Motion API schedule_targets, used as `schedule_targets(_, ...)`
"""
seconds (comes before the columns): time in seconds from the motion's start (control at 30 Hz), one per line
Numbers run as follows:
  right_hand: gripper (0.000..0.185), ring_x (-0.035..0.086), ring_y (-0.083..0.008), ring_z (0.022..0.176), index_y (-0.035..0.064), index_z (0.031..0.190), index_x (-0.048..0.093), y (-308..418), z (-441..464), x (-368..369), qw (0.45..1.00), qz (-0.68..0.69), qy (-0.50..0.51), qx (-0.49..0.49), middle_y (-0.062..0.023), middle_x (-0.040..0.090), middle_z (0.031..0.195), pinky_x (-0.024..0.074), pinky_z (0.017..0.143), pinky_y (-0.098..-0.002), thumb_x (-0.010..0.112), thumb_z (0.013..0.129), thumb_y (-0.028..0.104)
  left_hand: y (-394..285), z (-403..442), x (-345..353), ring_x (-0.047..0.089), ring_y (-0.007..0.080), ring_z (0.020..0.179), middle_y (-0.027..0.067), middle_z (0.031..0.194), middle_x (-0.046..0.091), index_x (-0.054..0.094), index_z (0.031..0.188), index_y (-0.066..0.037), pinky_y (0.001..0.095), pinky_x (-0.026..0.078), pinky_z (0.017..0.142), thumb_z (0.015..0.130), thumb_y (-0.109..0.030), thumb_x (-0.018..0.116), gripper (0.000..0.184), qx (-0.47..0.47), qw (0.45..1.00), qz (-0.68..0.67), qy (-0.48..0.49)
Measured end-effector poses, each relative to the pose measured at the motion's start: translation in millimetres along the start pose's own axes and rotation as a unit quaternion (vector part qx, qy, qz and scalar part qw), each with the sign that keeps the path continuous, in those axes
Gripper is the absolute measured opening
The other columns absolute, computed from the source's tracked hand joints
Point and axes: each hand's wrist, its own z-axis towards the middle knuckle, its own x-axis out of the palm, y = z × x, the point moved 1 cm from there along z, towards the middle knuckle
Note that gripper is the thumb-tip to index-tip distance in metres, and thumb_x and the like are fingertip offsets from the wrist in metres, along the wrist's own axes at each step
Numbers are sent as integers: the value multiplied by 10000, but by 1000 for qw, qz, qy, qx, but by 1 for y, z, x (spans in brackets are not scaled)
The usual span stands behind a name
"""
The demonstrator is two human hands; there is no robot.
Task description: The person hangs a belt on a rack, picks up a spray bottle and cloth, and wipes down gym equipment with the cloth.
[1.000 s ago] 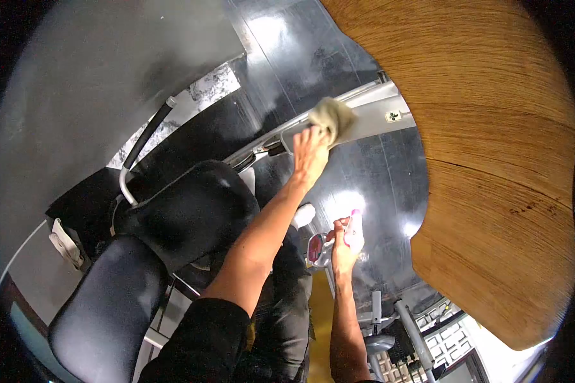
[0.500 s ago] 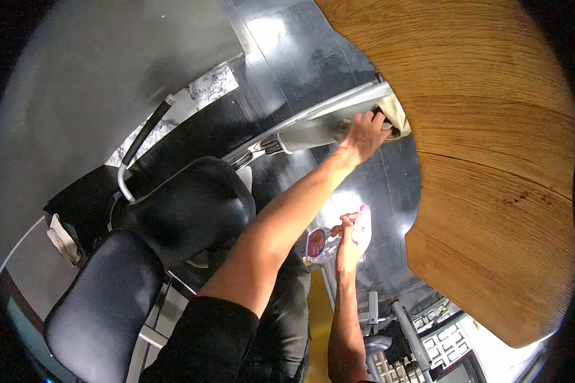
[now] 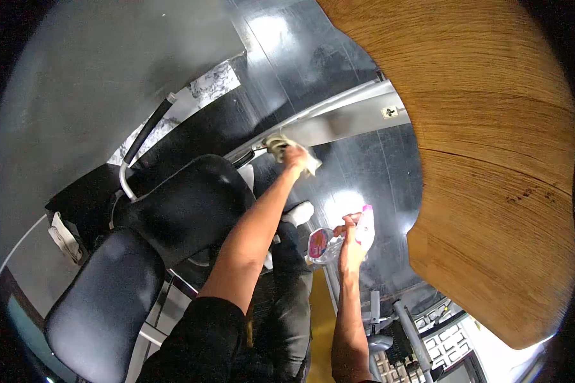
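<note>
In my left hand (image 3: 294, 157) is a crumpled beige and white cloth (image 3: 277, 144), pressed against the near end of a grey metal rail (image 3: 345, 122). The hand and cloth are slightly blurred. My right hand (image 3: 350, 247) grips a spray bottle (image 3: 326, 247) around its neck. The bottle is clear, with a pink label and a white and pink spray head. It is tilted on its side over the dark floor, apart from the rail.
A wooden tabletop (image 3: 492, 159) with a curved edge fills the right side. Black padded seats (image 3: 185, 210) stand at left, beside a bar with a black grip (image 3: 148, 131). A small sticker (image 3: 390, 112) marks the rail's far end. Metal frame parts (image 3: 410, 332) are at lower right.
My left hand has moved with the cloth along the rail, from its end by the tabletop back toward the seat. The sticker has come into view. My right hand and the bottle have barely moved.
</note>
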Motion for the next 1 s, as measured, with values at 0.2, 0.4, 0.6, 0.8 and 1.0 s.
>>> schedule_targets(0.2,145,530,-108,538,-10,1006,518,-3,5,-11,1000,-25,-6,17,-42,528,814,412,528,-249,565,887,58,-77,-88,37,567,396,956,266,1022,556,530,1039,39,468,448,808,865,-124,509,239,271,946,89,-154)
schedule_targets(0.4,91,528,-102,545,6,930,529,13,2,-14,999,-37,2,-13,-32,529,702,412,536,-252,567,892,80,-207,-135,47,541,409,889,261,922,536,497,1016,24,445,443,745,856,18,421,178,448,880,82,138)
schedule_targets(0.6,111,535,-105,547,23,914,544,16,-7,-21,998,-63,-11,-26,-22,536,600,419,544,-249,593,891,120,-190,-106,69,572,290,855,90,909,587,601,921,-75,412,462,758,845,-249,557,194,615,679,389,-96)
schedule_targets(0.8,95,543,-92,575,32,916,557,43,-28,-20,1000,19,9,-12,-6,565,690,441,564,-251,612,882,102,-117,-102,-31,552,266,1078,93,1130,577,601,1140,-132,410,455,855,861,-160,540,288,304,791,526,70)
schedule_targets(1.0,136,535,-86,638,43,915,577,73,-59,-32,990,-68,74,-102,-9,567,710,445,616,-250,626,874,163,-93,-192,-96,565,392,1013,230,1122,564,548,1135,-5,429,463,885,794,-122,616,367,412,852,283,154)
